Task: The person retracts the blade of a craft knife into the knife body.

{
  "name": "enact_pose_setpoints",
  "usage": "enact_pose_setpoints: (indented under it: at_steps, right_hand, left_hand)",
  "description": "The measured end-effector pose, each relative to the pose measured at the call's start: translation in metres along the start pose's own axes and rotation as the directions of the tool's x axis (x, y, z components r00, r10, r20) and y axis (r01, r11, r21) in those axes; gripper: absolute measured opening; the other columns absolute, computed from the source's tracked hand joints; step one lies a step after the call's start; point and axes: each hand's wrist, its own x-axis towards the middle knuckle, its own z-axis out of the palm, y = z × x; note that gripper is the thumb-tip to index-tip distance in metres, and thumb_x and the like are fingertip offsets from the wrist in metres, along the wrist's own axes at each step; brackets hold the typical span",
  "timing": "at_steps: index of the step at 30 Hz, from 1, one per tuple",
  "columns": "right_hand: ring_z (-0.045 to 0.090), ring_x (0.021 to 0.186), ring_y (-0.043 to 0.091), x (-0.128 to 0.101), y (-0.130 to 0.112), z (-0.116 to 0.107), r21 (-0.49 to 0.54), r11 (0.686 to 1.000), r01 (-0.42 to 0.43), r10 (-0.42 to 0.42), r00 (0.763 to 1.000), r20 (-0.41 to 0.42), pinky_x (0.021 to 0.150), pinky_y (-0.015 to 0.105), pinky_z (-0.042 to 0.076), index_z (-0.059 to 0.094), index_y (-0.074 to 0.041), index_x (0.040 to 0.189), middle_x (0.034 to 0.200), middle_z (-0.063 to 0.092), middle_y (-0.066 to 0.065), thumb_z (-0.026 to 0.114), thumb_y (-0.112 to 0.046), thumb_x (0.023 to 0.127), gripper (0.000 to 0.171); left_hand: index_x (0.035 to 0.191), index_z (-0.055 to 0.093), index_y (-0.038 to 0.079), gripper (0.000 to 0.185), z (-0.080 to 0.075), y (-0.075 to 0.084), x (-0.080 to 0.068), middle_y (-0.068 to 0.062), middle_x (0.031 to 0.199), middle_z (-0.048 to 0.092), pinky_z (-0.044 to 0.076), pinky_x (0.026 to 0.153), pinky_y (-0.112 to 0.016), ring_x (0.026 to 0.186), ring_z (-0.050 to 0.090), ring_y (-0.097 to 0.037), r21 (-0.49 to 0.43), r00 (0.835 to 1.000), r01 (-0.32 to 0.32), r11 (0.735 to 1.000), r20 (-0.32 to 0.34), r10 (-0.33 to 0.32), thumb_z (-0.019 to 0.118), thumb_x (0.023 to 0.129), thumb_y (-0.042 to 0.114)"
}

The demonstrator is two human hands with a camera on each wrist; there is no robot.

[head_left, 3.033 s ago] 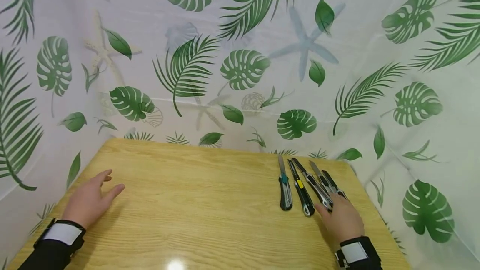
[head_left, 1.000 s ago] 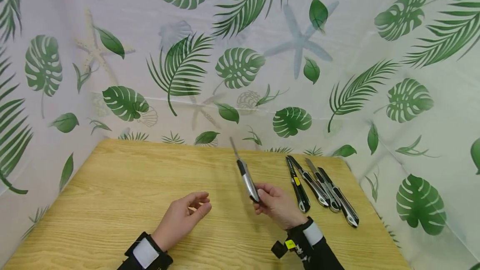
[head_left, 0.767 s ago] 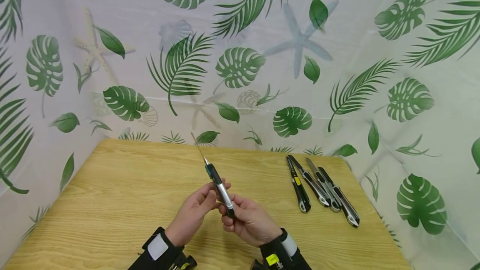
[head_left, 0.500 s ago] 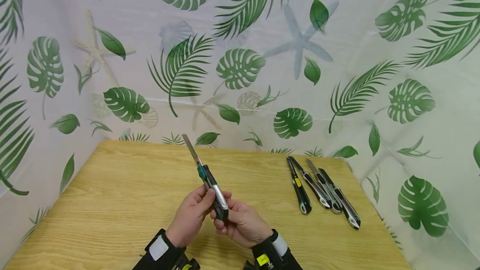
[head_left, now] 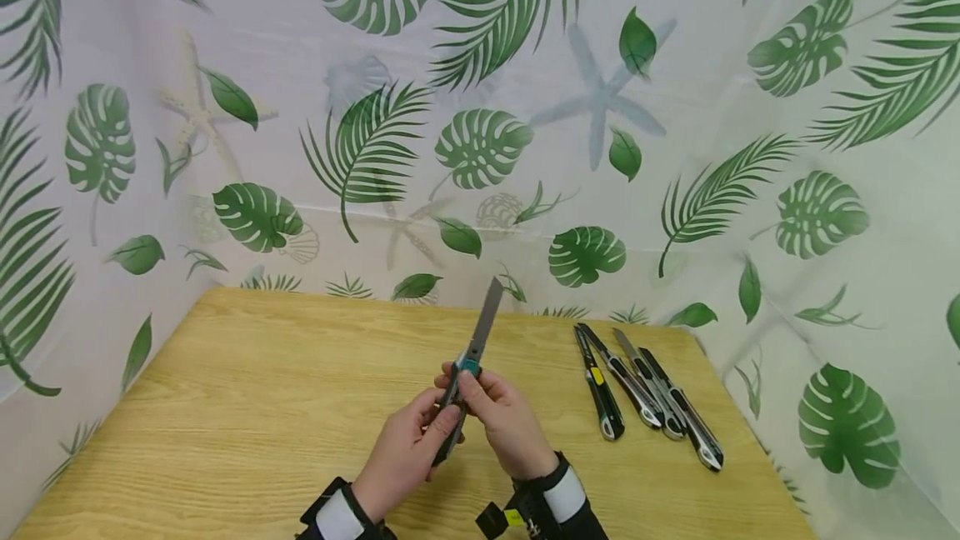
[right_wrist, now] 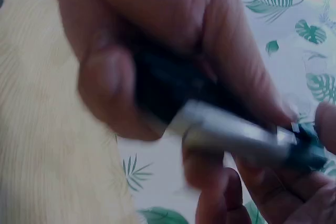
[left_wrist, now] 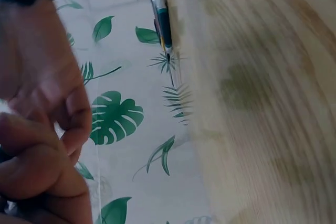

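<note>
In the head view, both hands hold a utility knife (head_left: 455,397) above the table, its broad snap-off blade (head_left: 486,317) extended and pointing up and away. The left hand (head_left: 401,452) grips the lower handle, thumb lying across it. Higher up, the right hand (head_left: 517,432) pinches the knife with its thumb at the teal slider. The right wrist view gives a blurred close look at the handle's silver side (right_wrist: 226,132) between fingers of both hands. Only part of the hands shows at the left of the left wrist view, and the knife is mostly hidden there.
Several other utility knives lie side by side at the table's right, among them a black one with a yellow slider (head_left: 600,386) and a black-and-silver one (head_left: 693,423) outermost. The wooden table (head_left: 262,398) meets a leaf-printed curtain (head_left: 480,215) behind and at both sides.
The right hand took the teal-slider utility knife from the row and brought it to the middle. The left hand joined it. Since then the blade has swung rightward and the right hand has shifted up the handle.
</note>
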Motion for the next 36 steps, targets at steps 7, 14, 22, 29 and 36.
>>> enact_pose_setpoints:
  at_steps: [7, 14, 22, 29, 36]
  right_hand:
    - [0.070, 0.114, 0.018, -0.003, -0.011, 0.000, 0.092, 0.996, 0.015, -0.008, 0.997, -0.076, 0.111, 0.038, 0.044, 0.063, -0.002, 0.139, 0.105, 0.077, -0.006, 0.044, -0.052, 0.113, 0.059]
    - [0.070, 0.102, 0.021, -0.010, -0.022, -0.003, 0.140, 0.989, 0.043, -0.028, 0.994, -0.109, 0.106, 0.038, 0.043, 0.063, -0.005, 0.130, 0.093, 0.079, -0.005, 0.040, -0.057, 0.113, 0.059]
    - [0.072, 0.096, 0.022, -0.014, -0.029, 0.000, 0.142, 0.989, 0.027, -0.014, 0.996, -0.091, 0.100, 0.040, 0.048, 0.067, -0.009, 0.119, 0.092, 0.079, -0.002, 0.046, -0.052, 0.114, 0.049]
    - [0.072, 0.094, 0.019, -0.014, -0.028, 0.003, 0.110, 0.993, 0.033, -0.025, 0.997, -0.073, 0.096, 0.037, 0.052, 0.068, -0.009, 0.118, 0.093, 0.078, -0.004, 0.045, -0.051, 0.114, 0.048]
    - [0.072, 0.093, 0.018, -0.014, -0.027, 0.003, 0.095, 0.995, 0.029, -0.023, 0.998, -0.064, 0.097, 0.038, 0.052, 0.068, -0.006, 0.118, 0.094, 0.078, -0.004, 0.046, -0.050, 0.114, 0.049]
  left_hand:
    - [0.139, 0.062, -0.005, 0.061, -0.001, -0.003, -0.001, -0.019, 0.124, 0.076, 0.055, 0.071, -0.023, 0.075, 0.061, -0.010, -0.246, 0.974, 0.092, 0.965, 0.223, -0.036, 0.039, 0.117, 0.046]
    - [0.144, 0.056, -0.015, 0.061, -0.004, -0.004, -0.002, -0.007, 0.130, 0.076, 0.061, 0.086, -0.023, 0.090, 0.071, -0.006, -0.447, 0.906, 0.240, 0.862, 0.422, -0.033, 0.052, 0.114, 0.038]
    - [0.145, 0.057, -0.014, 0.062, -0.007, -0.003, -0.003, -0.009, 0.131, 0.076, 0.061, 0.086, -0.023, 0.090, 0.072, -0.005, -0.441, 0.896, 0.244, 0.864, 0.444, -0.026, 0.057, 0.111, 0.038]
    - [0.144, 0.054, -0.018, 0.058, -0.008, -0.001, -0.005, -0.004, 0.127, 0.077, 0.060, 0.084, -0.022, 0.094, 0.072, -0.006, -0.459, 0.895, 0.223, 0.860, 0.446, 0.006, 0.053, 0.114, 0.031]
    - [0.144, 0.052, -0.020, 0.057, -0.007, 0.002, -0.007, -0.011, 0.130, 0.076, 0.060, 0.083, -0.022, 0.093, 0.072, -0.007, -0.456, 0.902, 0.220, 0.862, 0.431, -0.003, 0.052, 0.114, 0.029]
